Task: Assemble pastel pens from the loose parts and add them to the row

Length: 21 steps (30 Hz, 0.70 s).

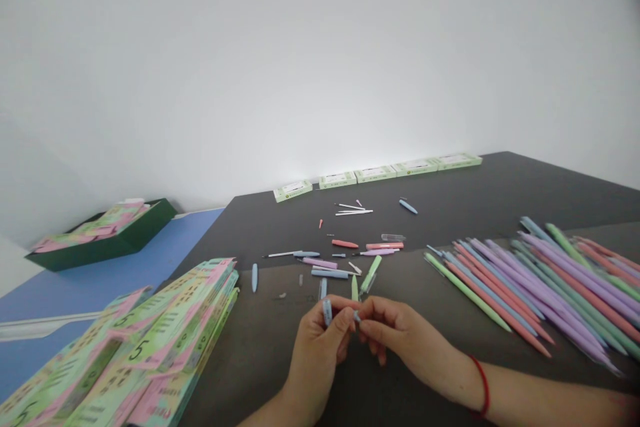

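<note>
My left hand (pixel 323 340) is closed near the front of the dark table, with a light blue pen barrel piece (pixel 327 312) held among its fingers. Thumb and forefinger of my right hand (pixel 395 327) pinch a small blue piece (pixel 357 315) where the two hands meet. Just beyond them lie loose pen parts: a green barrel (pixel 371 273), a blue barrel (pixel 330 273), a purple barrel (pixel 320 263), a red tip section (pixel 345 243) and thin white refills (pixel 354 212).
Many assembled-looking pastel pens (pixel 500 293) lie in piles at the right. Stacked printed packets (pixel 165 340) fill the left front. A dark green box (pixel 105 247) of packets stands on a blue surface (pixel 185 240). Several flat green boxes (pixel 376 174) line the table's far edge.
</note>
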### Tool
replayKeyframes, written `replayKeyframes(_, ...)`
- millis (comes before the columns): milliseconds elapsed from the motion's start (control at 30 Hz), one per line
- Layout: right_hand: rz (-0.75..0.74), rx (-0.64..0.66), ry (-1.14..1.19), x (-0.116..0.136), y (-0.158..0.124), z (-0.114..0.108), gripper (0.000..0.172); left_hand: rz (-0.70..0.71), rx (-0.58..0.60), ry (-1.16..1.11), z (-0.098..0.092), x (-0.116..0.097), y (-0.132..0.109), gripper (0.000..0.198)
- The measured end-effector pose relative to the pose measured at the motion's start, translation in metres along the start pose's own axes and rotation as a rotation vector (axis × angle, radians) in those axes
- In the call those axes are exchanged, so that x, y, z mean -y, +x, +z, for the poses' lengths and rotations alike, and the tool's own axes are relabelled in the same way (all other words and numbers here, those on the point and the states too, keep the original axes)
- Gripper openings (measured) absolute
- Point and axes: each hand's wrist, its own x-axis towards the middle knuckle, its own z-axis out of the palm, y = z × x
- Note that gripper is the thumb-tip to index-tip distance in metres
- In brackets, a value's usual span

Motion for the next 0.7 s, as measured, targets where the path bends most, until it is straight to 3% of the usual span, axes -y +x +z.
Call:
replayKeyframes(500, 0.066, 0.01, 0.095, -0.0004, 0.0014, 0.0036, 0.028, -0.115, 0.055, -0.098, 0.006, -0.0026, -0.0031, 0.027)
replayKeyframes(700, -0.048, -0.021, -0.012, 0.0006, 0.0022, -0.0012, 0.019, -0.142, 0.029, -0.091, 0.0069, -0.0025, -0.0046, 0.027)
